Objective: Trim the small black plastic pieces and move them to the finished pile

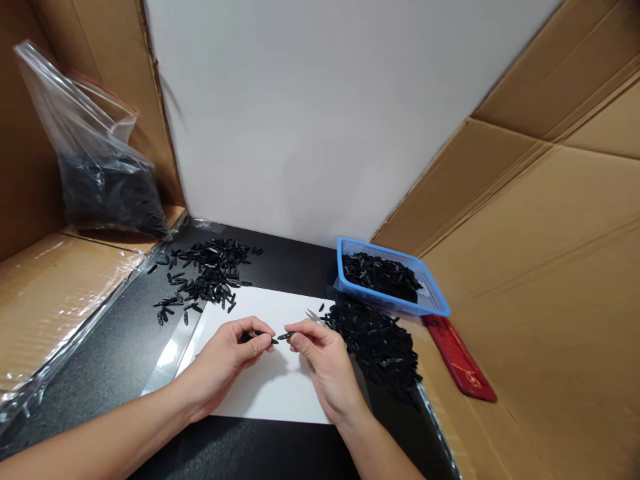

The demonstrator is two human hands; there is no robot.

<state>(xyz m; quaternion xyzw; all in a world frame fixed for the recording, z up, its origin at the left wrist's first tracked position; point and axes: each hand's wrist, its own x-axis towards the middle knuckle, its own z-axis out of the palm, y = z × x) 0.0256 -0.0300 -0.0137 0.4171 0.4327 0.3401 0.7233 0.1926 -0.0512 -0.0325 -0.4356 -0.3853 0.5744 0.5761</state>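
Above a white sheet (260, 393), my left hand (235, 353) pinches a small, slim black piece (274, 341) between thumb and fingertips. Opposite it, my right hand (325, 360) pinches a similar black piece (285, 336), its pointed end facing the left one across a narrow gap. Silver pointed blades (315, 316) show just behind my right fingers; their other end is hidden, so I cannot tell whether they lie on the sheet or are held. Beside my right hand spreads a dense heap of black pieces (375, 343). A looser pile of black pieces (210, 267) lies beyond my left hand.
A blue basket (435, 293) holding many black pieces stands at the back right. A red flat object (465, 367) lies right of it. At the left, a clear bag (107, 180) with dark contents rests on cardboard (65, 287). Cardboard walls flank the dark table (115, 360).
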